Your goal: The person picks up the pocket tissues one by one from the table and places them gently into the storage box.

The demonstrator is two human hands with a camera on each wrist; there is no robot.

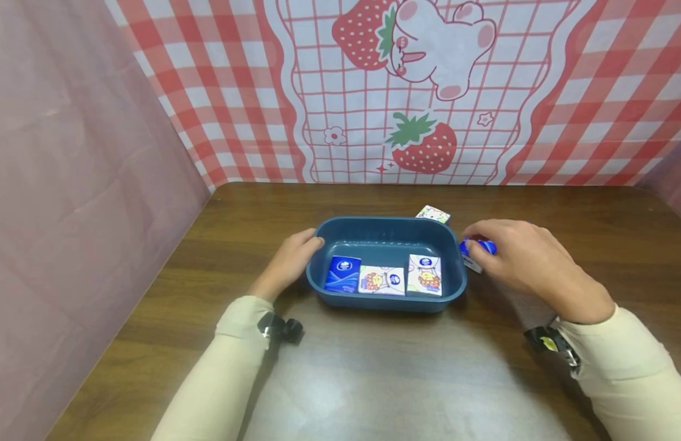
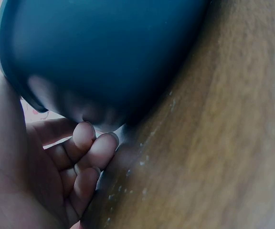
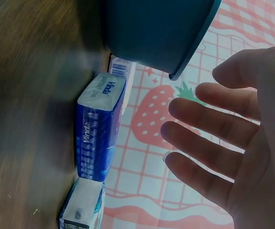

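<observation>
One extra tissue pack (image 3: 82, 205) shows only in the right wrist view, beside the blue pack (image 3: 97, 138); the right grip (image 1: 525, 254) blocks it from the head view. That grip's loosely spread, empty, just above the blue one. Left grip (image 1: 288, 260) pinches the tub (image 1: 387, 302), which partly hides a white pack (image 1: 433, 213) left of the right grip.

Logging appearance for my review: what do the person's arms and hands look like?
The left sleeve and right sleeve are long and pale cream. The left wrist device is black; the right wrist device is black with a yellow patch. The left hand and right hand wear no gloves.
</observation>
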